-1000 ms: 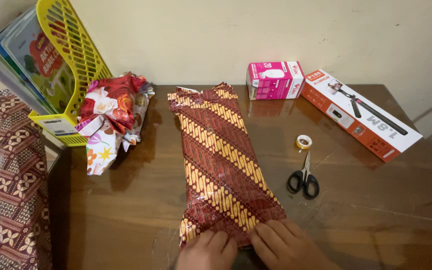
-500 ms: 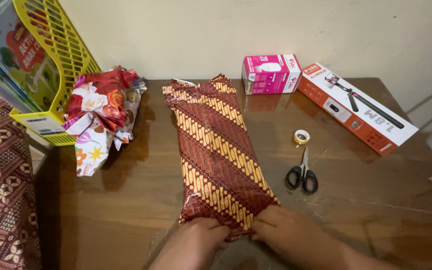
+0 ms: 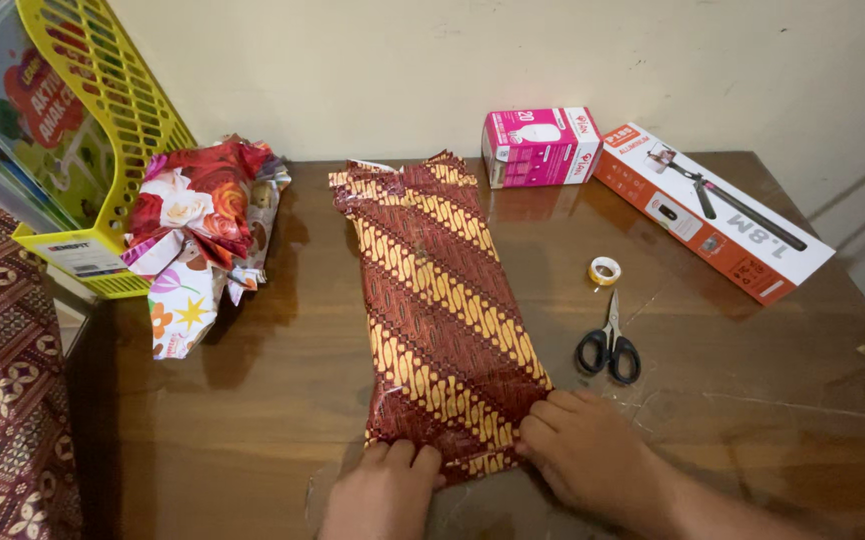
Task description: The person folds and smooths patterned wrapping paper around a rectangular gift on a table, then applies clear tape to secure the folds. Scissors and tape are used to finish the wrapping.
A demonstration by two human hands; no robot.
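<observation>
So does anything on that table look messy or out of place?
Mostly the crumpled floral wrapping paper heaped at the table's left edge against the yellow basket. The far end of the batik-wrapped parcel is ragged and unfolded.

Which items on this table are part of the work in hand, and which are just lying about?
In hand:
left hand and right hand, both pressing the near end of the long parcel in brown-and-gold patterned paper.

Lying about:
small tape roll
black-handled scissors
pink box
long orange-and-white box
crumpled floral paper
yellow plastic basket
</observation>
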